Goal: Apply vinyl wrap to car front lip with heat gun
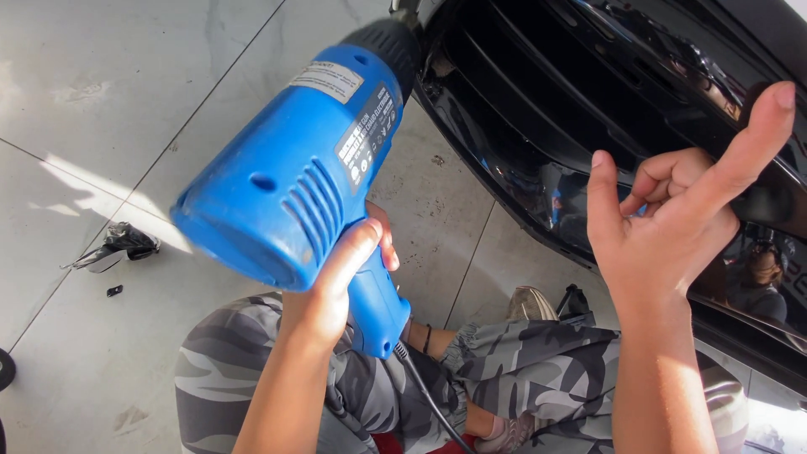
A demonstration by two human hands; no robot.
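My left hand [340, 277] grips the handle of a blue heat gun [294, 185], whose dark nozzle [388, 42] points up at the lower edge of a glossy black car bumper [538, 143]. A black cord [424, 395] trails down from the handle. My right hand [672, 214] is raised in front of the bumper, palm toward me, thumb and index finger stretched out and the other fingers curled; it holds nothing that I can see. It hovers close to the bumper's slatted grille.
I am crouched on a pale tiled floor [109, 101] in grey camouflage trousers [538, 370]. A crumpled scrap of dark film [118, 245] and a small black chip [114, 291] lie at the left. A dark round thing [5, 368] sits at the left edge.
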